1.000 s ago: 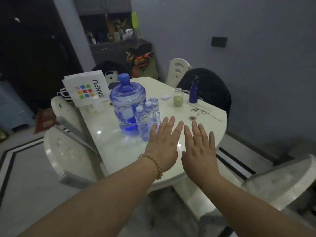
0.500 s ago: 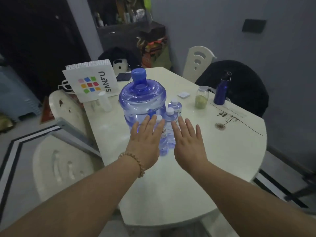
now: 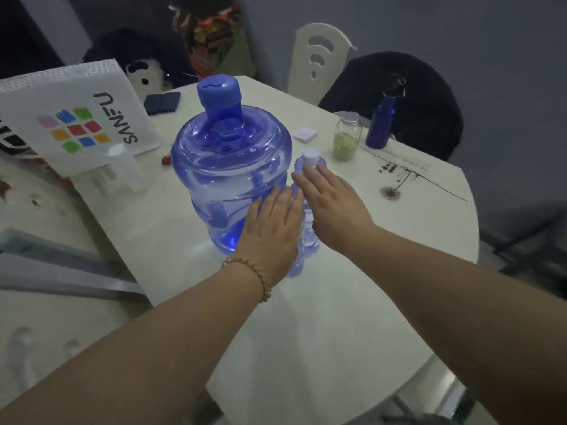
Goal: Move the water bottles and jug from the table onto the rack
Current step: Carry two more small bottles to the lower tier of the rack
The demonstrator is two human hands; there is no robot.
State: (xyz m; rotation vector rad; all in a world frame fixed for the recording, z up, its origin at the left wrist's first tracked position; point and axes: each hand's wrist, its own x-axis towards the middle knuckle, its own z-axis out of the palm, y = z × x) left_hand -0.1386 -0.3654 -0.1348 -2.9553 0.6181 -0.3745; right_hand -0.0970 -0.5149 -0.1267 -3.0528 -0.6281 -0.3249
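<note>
Two hands, left hand (image 3: 273, 231) and right hand (image 3: 334, 204), fingers straight, held over the bottles (image 3: 309, 240) (jug (image 3: 230, 167) just beside)

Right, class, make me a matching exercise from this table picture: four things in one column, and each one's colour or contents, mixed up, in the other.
Things
1. jug
2. jar
3. flask
4. white bag

Descriptions
A. coloured squares printed on it
B. greenish powder inside
C. dark blue metal, black top
D. see-through blue, blue cap

Pairs: 1-D, 2-B, 3-C, 4-A.
</note>
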